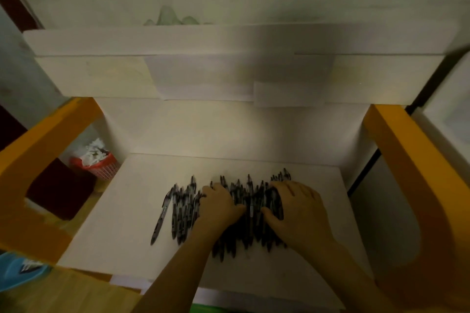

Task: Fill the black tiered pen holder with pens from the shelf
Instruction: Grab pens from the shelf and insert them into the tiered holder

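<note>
A: Although the black tiered pen holder is nowhere to be seen, where are the pens [229,211] found?

B: A loose heap of dark pens is spread on the white shelf [122,223], lying mostly from six o'clock toward twelve o'clock. One pen [159,220] is set slightly apart at the nine o'clock edge of the heap.

A: How are the hands placed?

B: The left hand [220,204] is laid on the middle of the heap, and the right hand [298,204] is pressed on its three o'clock side. Fingers are curled down over the pens, with the thumbs turned inward. Whether a bundle is actually clasped or only covered cannot be told for either hand.

A: How is such a load expected to handle?

B: Each pen is judged light and stiff, with a smooth barrel that is likely to slide against its neighbours. A bundle is best taken around mid-barrel and squeezed from both sides, so that the ends are kept aligned.

A: And the risk?

B: Strays may be dropped from a loose handful, possibly toward the red basket [98,164] at ten o'clock.
</note>
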`<action>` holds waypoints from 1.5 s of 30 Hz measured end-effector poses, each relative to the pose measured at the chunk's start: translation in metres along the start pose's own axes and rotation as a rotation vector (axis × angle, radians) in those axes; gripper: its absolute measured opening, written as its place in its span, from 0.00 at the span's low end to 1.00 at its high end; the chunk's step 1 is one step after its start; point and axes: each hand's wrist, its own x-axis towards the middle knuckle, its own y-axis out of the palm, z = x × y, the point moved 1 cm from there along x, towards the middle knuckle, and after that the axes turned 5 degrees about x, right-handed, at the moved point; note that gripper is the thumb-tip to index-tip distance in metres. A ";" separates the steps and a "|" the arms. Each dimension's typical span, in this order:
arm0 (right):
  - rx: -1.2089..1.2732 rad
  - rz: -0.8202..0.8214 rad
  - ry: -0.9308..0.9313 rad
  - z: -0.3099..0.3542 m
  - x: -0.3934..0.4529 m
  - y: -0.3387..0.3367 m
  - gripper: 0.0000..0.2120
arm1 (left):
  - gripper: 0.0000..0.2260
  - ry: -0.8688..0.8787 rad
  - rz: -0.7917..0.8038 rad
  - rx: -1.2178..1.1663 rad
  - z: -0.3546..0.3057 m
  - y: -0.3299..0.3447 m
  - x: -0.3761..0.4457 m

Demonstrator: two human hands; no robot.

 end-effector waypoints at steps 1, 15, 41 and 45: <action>0.004 -0.004 0.000 0.000 0.001 0.001 0.31 | 0.39 0.005 0.005 -0.018 0.001 0.000 0.001; 0.017 -0.004 -0.024 -0.001 0.015 0.009 0.27 | 0.16 0.043 -0.062 -0.151 0.015 -0.002 0.014; 0.004 -0.080 -0.034 0.018 0.020 -0.035 0.26 | 0.14 0.212 -0.286 -0.121 0.012 -0.066 -0.011; -0.074 -0.106 -0.014 0.022 0.015 -0.060 0.25 | 0.14 0.320 -0.301 -0.159 0.001 -0.085 -0.022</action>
